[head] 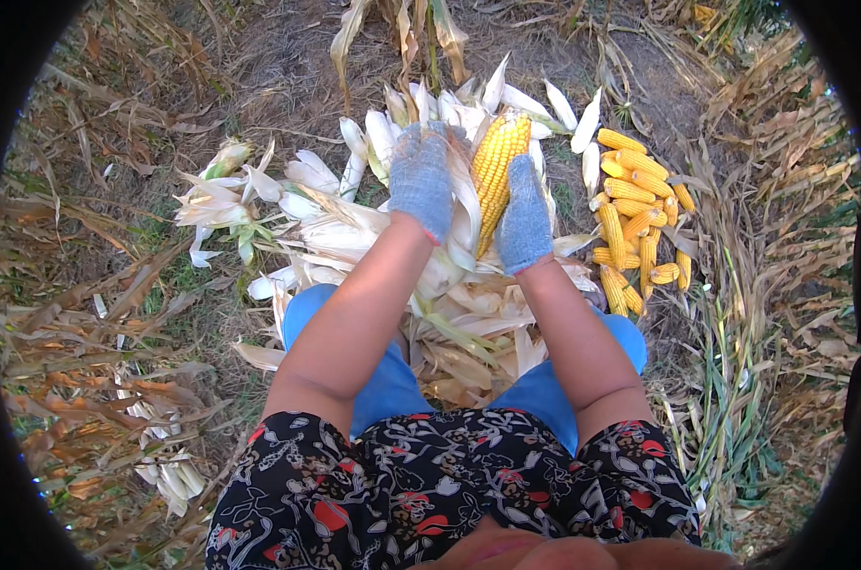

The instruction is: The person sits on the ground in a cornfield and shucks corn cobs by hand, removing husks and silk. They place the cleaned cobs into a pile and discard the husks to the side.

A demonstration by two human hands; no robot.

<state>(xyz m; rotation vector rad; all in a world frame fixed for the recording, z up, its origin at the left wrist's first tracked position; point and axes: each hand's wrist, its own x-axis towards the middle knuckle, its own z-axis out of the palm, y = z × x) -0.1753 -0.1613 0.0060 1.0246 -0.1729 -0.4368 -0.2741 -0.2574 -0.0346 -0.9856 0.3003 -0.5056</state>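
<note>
Both my hands wear grey-blue knitted gloves. A yellow ear of corn [499,174], bare on its visible side, stands out between them. My left hand [425,174] grips pale husk leaves [463,206] pulled to the ear's left side; its fingertips are partly hidden by husk. Against the ear's lower right side lies my right hand [527,214], with its fingers along the kernels. The ear's base is wrapped in husk. Beneath and around my hands spreads a heap of pale corn husks [345,231].
Husked yellow corn cobs [633,189] lie piled on the soil at the right. Several ears in husk [220,192] are at the left. A dry corn stalk [432,50] rises beyond the heap. Dry leaves and cut stalks [730,399] cover ground on both sides.
</note>
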